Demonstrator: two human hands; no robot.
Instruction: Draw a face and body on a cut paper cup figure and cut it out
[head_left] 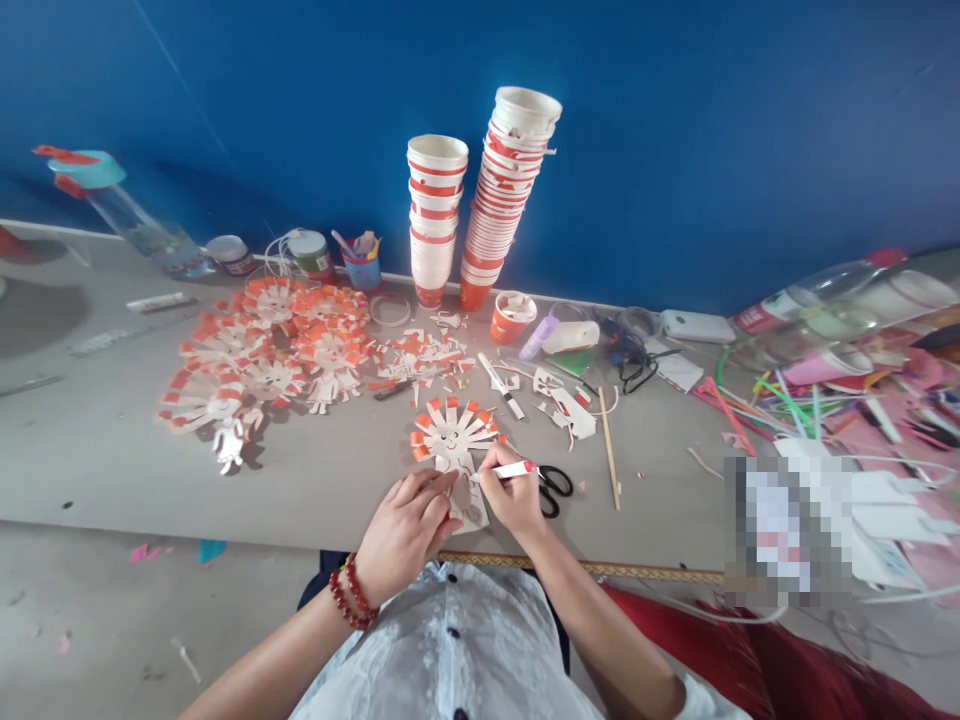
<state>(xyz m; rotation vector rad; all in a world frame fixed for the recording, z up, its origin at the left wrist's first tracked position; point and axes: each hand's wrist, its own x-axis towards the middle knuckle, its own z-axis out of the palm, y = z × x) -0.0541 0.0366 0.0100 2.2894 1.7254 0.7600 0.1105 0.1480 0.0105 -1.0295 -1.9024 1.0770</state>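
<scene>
Two bare hands close together at the near edge of a flat grey table (112,430), with a white paper figure fringed by orange-tipped curled strips (452,445) directly in front of them. On the figure, a drawn smiling face at the top and dark curving lines lower down the body. Left hand (409,522) palm down, fingers extended and close together across the figure's lower part; any grip beneath the palm hidden, impossible to tell. Around the left wrist, red beaded bracelets (352,592). Right hand (512,492) closed in a writing grip on a slim white marker with a red end (514,470), tip aimed left at the figure's body; contact with the paper too small to make out. Just beside the right hand, black-handled scissors (553,490). Farther right, a thin pale wooden stick (610,450). Beyond the figure, a white-and-black pen (501,385) and scattered orange and white paper scraps (424,358). To the left, an overlapping spread of similar orange-fringed paper figures (270,375). Near the blue wall (712,150), two tall stacks of red-and-white paper cups (433,255), the right one taller and tilted, with a single orange paper cup (511,326) near its base.
</scene>
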